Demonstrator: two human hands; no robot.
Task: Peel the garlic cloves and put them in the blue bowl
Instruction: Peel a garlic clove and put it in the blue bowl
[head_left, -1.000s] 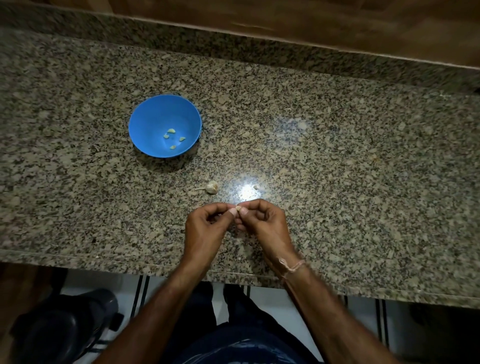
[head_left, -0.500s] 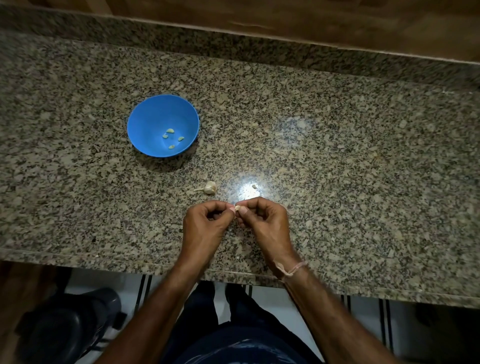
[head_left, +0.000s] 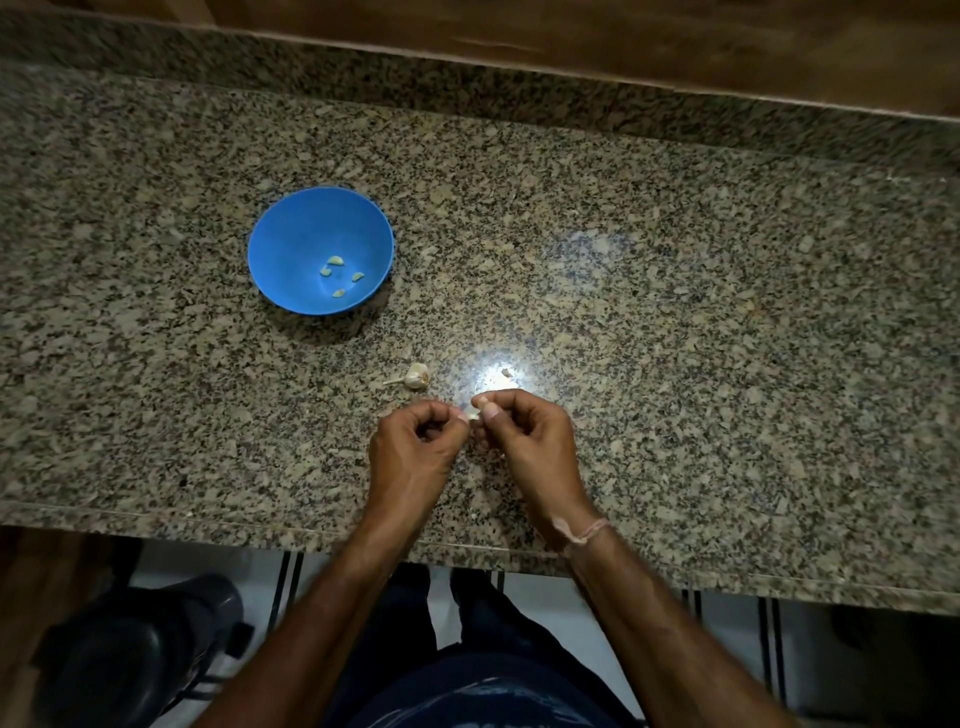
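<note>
1. Fingers (head_left: 488, 413) of the right hand (head_left: 530, 441) and of the left hand (head_left: 415, 447) were curled, their tips pinching a small pale garlic clove (head_left: 474, 415) between them, just above the tabletop (head_left: 675, 312).
2. Just beyond the hands, a garlic bulb remnant (head_left: 417, 376) with its stalk lay on the tabletop, and a small scrap of peel (head_left: 506, 372) lay near it in the glare.
3. Farther back and left stood the blue bowl (head_left: 291, 249), holding four peeled cloves (head_left: 335, 261).
4. A thread band (head_left: 584, 532) circled the right wrist.
</note>
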